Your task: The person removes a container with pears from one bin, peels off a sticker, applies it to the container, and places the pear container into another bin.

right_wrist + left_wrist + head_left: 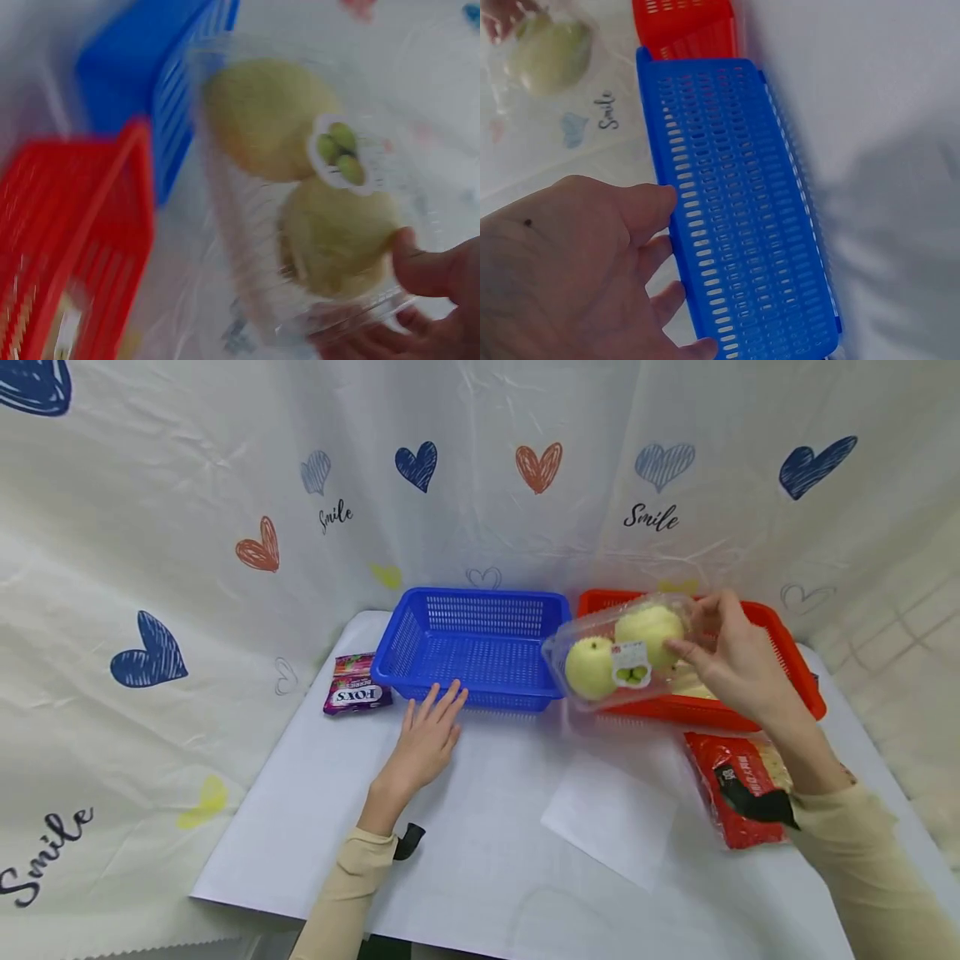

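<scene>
A clear plastic box of pale green apples (590, 668) is raised above the left part of the red basket (780, 652). My right hand (738, 664) pinches its right end, thumb on one face and fingers behind. Two fruits and a label show through the plastic in the right wrist view. My left hand (426, 739) has its fingers spread at the front rim of the blue basket (480, 660). In the left wrist view its fingertips lie along that rim. No items show inside the blue basket.
A purple Fox's Berries bag (357, 685) lies left of the blue basket. In front of the red basket is a red food packet (738, 785), partly behind my right wrist. Something pale sits inside the red basket. A patterned curtain (480, 468) hangs behind the white table (480, 860).
</scene>
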{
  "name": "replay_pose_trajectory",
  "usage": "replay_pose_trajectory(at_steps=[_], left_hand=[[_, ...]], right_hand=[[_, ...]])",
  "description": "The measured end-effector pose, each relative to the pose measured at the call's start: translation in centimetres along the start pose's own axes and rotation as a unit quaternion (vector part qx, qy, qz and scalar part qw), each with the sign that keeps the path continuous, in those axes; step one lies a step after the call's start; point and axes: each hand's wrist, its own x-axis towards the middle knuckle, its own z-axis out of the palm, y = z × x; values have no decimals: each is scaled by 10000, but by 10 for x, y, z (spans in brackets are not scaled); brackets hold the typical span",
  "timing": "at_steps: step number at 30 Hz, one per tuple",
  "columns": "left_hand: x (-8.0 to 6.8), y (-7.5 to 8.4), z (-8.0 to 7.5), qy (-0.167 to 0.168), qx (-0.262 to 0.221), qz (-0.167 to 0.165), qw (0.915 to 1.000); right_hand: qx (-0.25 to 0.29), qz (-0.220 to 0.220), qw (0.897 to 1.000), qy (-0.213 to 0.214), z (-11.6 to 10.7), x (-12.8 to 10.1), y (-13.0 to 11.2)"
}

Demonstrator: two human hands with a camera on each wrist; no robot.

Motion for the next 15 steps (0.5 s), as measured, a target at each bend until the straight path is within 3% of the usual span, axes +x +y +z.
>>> replay_pose_trajectory(at_steps=[3,5,10,15], left_hand=[[3,-1,2,83,39,22,10000],[4,-2,4,124,66,30,9999],[3,1,6,122,100,-11,9999],[6,3,6,138,132,29,9998]], right_hand=[[-160,14,9992,355,-5,39,31],[-185,87,9992,356,-2,59,51],[-384,226,9988,-202,9,82,95],[-898,147,9924,-828,-6,88,116]])
